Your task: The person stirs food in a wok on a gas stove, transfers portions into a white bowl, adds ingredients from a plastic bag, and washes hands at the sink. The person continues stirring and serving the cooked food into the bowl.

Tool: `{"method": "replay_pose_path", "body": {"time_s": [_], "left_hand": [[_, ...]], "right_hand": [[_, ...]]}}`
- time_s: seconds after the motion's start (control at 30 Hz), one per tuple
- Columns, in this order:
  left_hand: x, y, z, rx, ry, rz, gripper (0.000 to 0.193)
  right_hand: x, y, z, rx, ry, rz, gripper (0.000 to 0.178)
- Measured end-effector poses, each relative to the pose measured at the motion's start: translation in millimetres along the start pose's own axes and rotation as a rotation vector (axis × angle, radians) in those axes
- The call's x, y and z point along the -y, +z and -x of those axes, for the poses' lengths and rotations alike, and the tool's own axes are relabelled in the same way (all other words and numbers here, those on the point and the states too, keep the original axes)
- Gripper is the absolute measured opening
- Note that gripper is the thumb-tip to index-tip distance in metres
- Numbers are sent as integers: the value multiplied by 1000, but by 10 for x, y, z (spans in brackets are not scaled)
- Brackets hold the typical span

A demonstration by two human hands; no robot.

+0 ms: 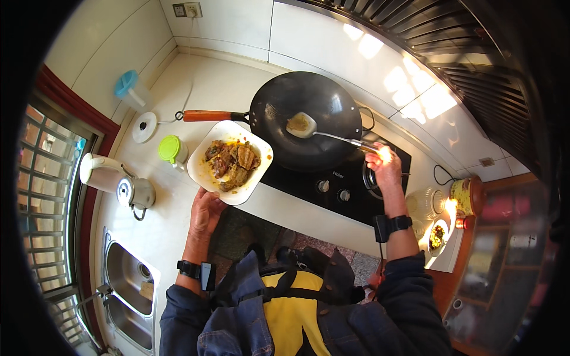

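My left hand (208, 210) grips the near edge of a white square bowl (200, 148), its fingers mostly hidden under the rim. Chunks of browned meat (230, 163) in a little oily sauce lie in the bowl. My right hand (384, 166) is closed around the handle of a metal wok spatula (301, 126). The spatula's head, smeared with brownish residue, is inside a black wok (309, 101). That wok sits on the gas hob, just right of the bowl. Its orange-brown wooden handle (214, 115) points left, behind the bowl.
The black glass hob (356, 204) has two knobs and a second burner. A green-lidded cup (172, 148), steel kettle (136, 193), white electric kettle (98, 171) and blue-lidded jug (133, 90) stand left. The sink (155, 291) is lower left. A dish of chopped greens (438, 237) sits right.
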State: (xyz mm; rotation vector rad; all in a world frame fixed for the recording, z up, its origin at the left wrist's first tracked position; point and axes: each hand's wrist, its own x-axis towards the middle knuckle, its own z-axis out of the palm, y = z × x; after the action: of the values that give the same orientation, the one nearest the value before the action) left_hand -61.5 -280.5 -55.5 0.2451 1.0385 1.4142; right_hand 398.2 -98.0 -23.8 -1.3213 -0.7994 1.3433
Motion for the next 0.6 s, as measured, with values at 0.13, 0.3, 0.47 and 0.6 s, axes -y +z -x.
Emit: {"method": "replay_pose_path", "body": {"time_s": [0.13, 0.3, 0.47, 0.6], "left_hand": [[8, 21, 5, 0, 4, -10, 49], [23, 29, -20, -10, -15, -33, 50], [21, 66, -30, 46, 1, -6, 51], [12, 97, -43, 59, 19, 20, 50]], "right_hand": [[-357, 127, -81, 73, 79, -200, 36], [-407, 432, -56, 172, 88, -316, 37], [-223, 553, -40, 208, 74, -348, 35], [256, 582, 47, 211, 15, -282, 36]]}}
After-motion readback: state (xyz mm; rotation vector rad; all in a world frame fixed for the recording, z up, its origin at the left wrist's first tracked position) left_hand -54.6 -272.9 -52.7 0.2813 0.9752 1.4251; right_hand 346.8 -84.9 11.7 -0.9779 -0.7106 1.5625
